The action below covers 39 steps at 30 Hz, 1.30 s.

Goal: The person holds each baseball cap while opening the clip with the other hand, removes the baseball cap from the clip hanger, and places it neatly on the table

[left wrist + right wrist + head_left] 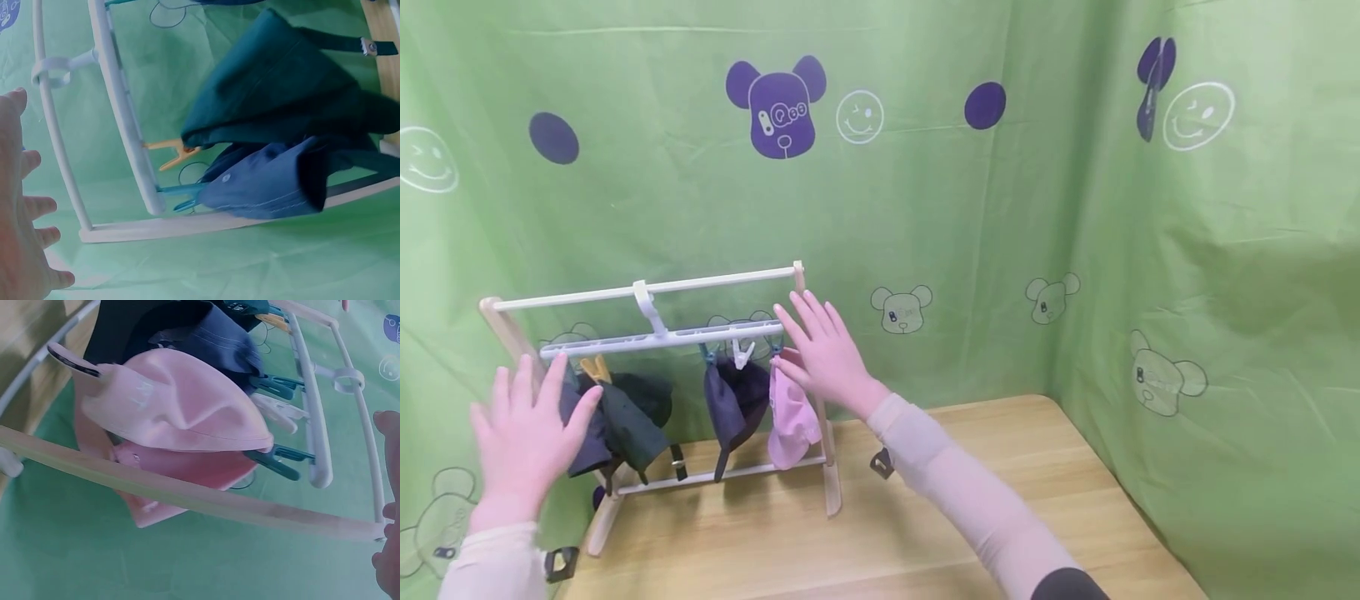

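Observation:
A pale blue clip hanger (677, 337) hooks over the top rail of a small wooden rack (580, 294). From its clothespins hang a blue cap (262, 181) and a dark green cap (275, 87) at the left, then a navy cap (730, 392) and a pink cap (792, 417) at the right. My left hand (523, 429) is spread in front of the rack's left end, overlapping the bar's tip in the head view. My right hand (829, 354), fingers extended, is at the right end, its fingertips over the bar's end and the pink cap's top. Neither hand grips anything.
An orange clothespin (178, 150) holds the green cap, and a teal clothespin (275, 462) holds the pink one. A white clothespin (278, 411) sits between the navy and pink caps. The rack stands on a wooden table (992, 483). Green printed curtains (925, 192) surround it.

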{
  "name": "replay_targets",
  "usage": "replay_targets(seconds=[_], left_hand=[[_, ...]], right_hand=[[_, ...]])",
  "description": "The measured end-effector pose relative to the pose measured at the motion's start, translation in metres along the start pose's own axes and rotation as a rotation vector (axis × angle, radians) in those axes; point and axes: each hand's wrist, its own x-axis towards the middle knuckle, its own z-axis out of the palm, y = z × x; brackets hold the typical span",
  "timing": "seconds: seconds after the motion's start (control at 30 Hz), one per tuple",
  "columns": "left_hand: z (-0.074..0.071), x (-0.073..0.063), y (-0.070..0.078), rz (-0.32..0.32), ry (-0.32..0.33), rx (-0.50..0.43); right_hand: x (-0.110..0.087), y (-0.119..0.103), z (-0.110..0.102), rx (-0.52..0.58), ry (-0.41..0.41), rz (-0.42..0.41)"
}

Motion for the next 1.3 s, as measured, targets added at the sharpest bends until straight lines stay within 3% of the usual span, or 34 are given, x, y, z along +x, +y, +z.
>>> replay_targets(seconds=[0.37, 0.73, 0.93, 1.3], left_hand=[[-0.025, 0.029, -0.012, -0.011, -0.006, 0.011], [-0.043, 0.063, -0.006, 0.021, -0.025, 0.029], [-0.045, 0.077, -0.007, 0.03, -0.04, 0.048], [-0.043, 0.092, -0.015, 0.04, -0.103, 0.087]], right_hand=[[0.04, -0.006, -0.014, -0.146, -0.007, -0.049], [0.074, 0.002, -0.02, -0.172, -0.054, -0.032], [0.086, 0.004, -0.016, -0.19, -0.062, -0.03], [0.099, -0.007, -0.015, -0.169, -0.153, -0.012]])
